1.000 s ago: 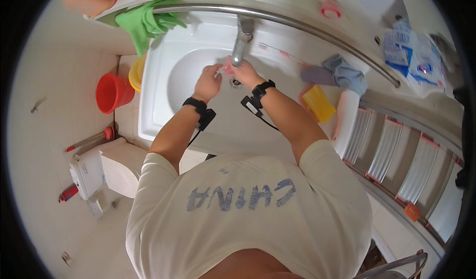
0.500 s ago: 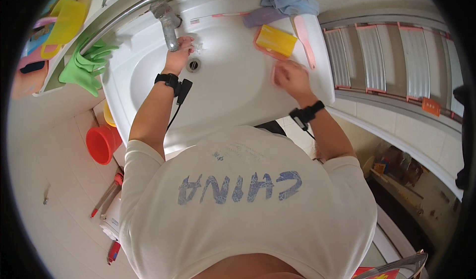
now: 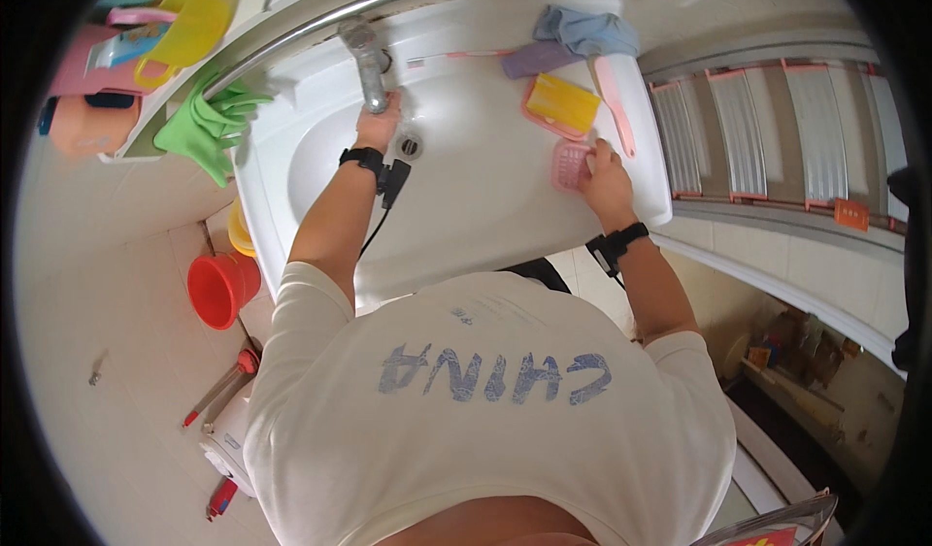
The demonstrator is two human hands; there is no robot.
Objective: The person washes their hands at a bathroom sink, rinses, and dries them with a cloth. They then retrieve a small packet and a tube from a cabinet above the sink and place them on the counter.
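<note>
My left hand (image 3: 379, 127) is beneath the metal faucet (image 3: 371, 78), beside the drain (image 3: 410, 146) of the white sink (image 3: 456, 197). Its fingers are partly covered by the spout; they look loosely extended, with nothing visible in them. On the right side of the sink top, my right hand (image 3: 610, 185) is closed at the edge of a small pink soap dish (image 3: 569, 165) with a gridded bottom. Just beyond this dish, a yellow block (image 3: 563, 104) rests in another pink tray (image 3: 530, 112). A pink long-handled brush (image 3: 614, 107) lies to the right of the block.
A purple cloth (image 3: 539, 59) and a blue cloth (image 3: 587, 30) lie at the back right, near a toothbrush (image 3: 481, 55). Green rubber gloves (image 3: 209, 124) hang at the left. A red bucket (image 3: 221, 289) stands below. A folded ladder (image 3: 743, 133) is at the right.
The view has shifted, moving the sink rightward in the picture. My right fingers have moved to the soap dish's right edge, uncovering its grid. My left hand stays under the faucet.
</note>
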